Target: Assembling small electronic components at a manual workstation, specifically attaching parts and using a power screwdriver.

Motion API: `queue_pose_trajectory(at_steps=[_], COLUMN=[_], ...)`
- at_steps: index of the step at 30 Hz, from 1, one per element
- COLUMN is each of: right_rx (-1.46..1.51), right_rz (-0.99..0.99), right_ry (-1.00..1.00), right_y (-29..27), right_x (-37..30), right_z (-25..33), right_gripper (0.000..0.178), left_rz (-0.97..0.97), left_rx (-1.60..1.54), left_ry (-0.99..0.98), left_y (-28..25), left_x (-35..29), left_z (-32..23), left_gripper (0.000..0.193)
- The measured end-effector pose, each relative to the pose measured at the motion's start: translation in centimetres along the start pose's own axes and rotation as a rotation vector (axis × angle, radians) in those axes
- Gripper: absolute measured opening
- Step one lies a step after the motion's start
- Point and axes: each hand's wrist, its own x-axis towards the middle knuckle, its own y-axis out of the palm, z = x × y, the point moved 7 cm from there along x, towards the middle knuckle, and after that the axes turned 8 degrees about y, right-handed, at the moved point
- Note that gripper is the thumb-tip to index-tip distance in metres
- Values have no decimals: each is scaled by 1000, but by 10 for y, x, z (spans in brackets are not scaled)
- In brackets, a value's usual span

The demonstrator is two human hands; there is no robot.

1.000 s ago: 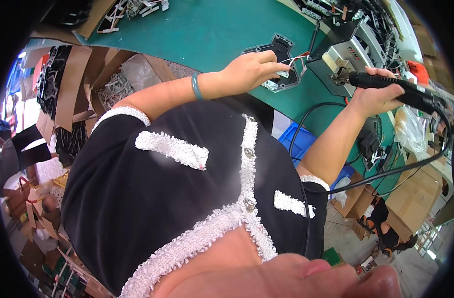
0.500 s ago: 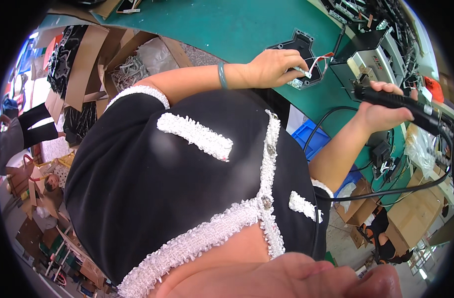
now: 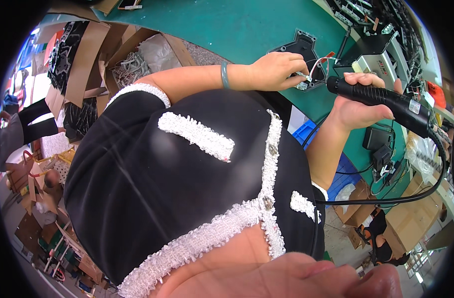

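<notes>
My left hand (image 3: 279,69) pinches a small white connector on red and white wires, which lead to a black hexagonal part (image 3: 299,49) lying on the green table (image 3: 227,27). A green bangle circles that wrist. My right hand (image 3: 358,102) grips a black electric screwdriver (image 3: 381,99) held level, its tip pointing left toward the connector, its black cable looping down to the right. My black top with white trim fills the middle of the view.
A black and white control box (image 3: 371,54) stands behind the part. Racks of parts line the far right. Cardboard boxes (image 3: 88,59) with black parts sit on the left, a blue crate (image 3: 306,131) under the table, and more boxes at the lower right.
The view has tilted, so both hands sit lower in the picture. The screwdriver tip has come closer to the connector in my left hand.
</notes>
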Motion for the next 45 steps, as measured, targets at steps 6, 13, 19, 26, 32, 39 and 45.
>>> queue_pose_trajectory(at_steps=[6,13,19,26,32,39,45], right_rx=[-12,2,6,20,7,0,-29], right_rz=[15,22,27,36,64,150,145], right_ry=[-16,-8,-6,4,-10,38,42], right_y=[1,7,7,10,18,36,33], right_x=[-2,-3,-4,-6,-8,-11,-8], right_z=[1,-1,-2,-3,0,-2,-3], right_gripper=[88,87,86,85,86,89,89], left_rz=[53,43,32,31,24,33,43], left_rx=[-7,-22,-6,-2,-15,-10,-38], left_ry=[-53,-57,-42,-48,-36,-18,-23], left_y=[1,1,2,2,1,1,2], left_x=[-1,-2,-1,0,0,0,3], left_z=[2,4,2,2,1,0,-1], left_gripper=[16,16,16,17,16,14,14])
